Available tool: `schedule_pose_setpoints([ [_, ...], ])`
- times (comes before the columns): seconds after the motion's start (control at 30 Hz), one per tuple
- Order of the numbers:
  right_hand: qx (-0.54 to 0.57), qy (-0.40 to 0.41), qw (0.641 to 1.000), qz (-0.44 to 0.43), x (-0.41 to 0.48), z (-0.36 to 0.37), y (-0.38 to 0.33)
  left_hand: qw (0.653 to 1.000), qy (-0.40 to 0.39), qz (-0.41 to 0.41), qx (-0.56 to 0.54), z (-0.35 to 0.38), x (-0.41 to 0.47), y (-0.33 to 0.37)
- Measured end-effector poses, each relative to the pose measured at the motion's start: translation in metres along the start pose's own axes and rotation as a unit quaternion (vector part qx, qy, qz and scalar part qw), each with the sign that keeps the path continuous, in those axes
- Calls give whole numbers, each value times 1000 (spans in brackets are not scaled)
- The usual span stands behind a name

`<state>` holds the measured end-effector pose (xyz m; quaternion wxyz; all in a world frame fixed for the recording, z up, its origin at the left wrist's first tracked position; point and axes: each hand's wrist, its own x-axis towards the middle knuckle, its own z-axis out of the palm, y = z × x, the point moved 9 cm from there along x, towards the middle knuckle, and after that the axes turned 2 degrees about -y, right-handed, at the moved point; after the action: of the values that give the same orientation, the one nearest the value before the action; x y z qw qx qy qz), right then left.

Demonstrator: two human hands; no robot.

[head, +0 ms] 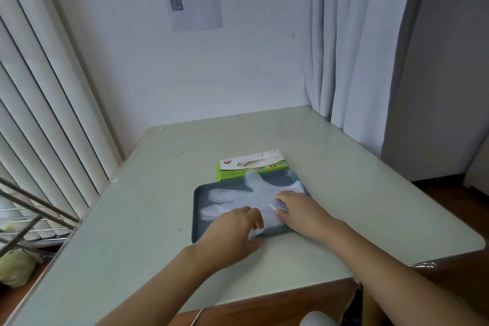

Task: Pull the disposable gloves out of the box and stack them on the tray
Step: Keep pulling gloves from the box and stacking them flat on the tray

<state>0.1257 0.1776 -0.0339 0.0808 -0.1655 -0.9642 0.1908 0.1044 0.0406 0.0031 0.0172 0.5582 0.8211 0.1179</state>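
From the head camera, your tray [198, 194], a grey-blue one, sits mid-table with the glove box [255, 164] touching its far rim. At least one clear disposable glove [244, 193] lies spread flat inside the tray, its fingers pointing left and its thumb reaching toward the far rim by the box. The film is see-through, so you cannot tell whether this is one glove or a few stacked layers.

Your left hand [232, 227] rests on the near-left part of the glove, fingers loosely bent and laid on the film, thumb down by the tray's near rim. No pinch shows. Your right hand [299, 209] lies on the cuff end at the right, fingers fairly straight and pressing the film down, which bunches a little under the fingertips. Neither hand holds anything lifted.

Judging by this, you are smoothing a glove into place, so the stack is started but not finished. The box's top opening shows something pale inside, likely more gloves, though how many is not visible. What is left appears to be reaching to the far side for the next glove, pulling it out and laying it on this one with the outlines matched.
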Motion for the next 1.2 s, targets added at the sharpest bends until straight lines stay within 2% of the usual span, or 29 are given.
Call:
schedule_pose_setpoints([
  [0.23,-2,-19,1000,5,-3,-3,-2,1000,3,4,26,-6,-7,-8],
  [0.5,5,-20,1000,-1,-6,-6,-5,994,-18,7,107,-5,-18,-15],
  [0.6,8,-15,1000,-4,-7,-6,-5,992,-52,-1,114,-3,-24,-24],
  [0.73,15,-12,1000,-2,-6,-5,-2,978,-158,-30,136,1,-36,-39],
  [0.8,16,-16,1000,6,-4,-4,1,975,-171,-53,135,-6,-37,-44],
  [0.93,26,-17,999,13,2,-7,3,987,-80,-112,88,-34,-21,-48],
  [1.03,31,8,999,-2,5,-14,2,992,11,-125,-11,-46,-1,-53],
  [1.1,34,-17,999,-31,7,-10,-2,993,12,-103,-49,-38,14,-53],
  [1.2,19,-87,995,-52,7,3,-5,996,-38,-56,-61,-12,36,-44],
])
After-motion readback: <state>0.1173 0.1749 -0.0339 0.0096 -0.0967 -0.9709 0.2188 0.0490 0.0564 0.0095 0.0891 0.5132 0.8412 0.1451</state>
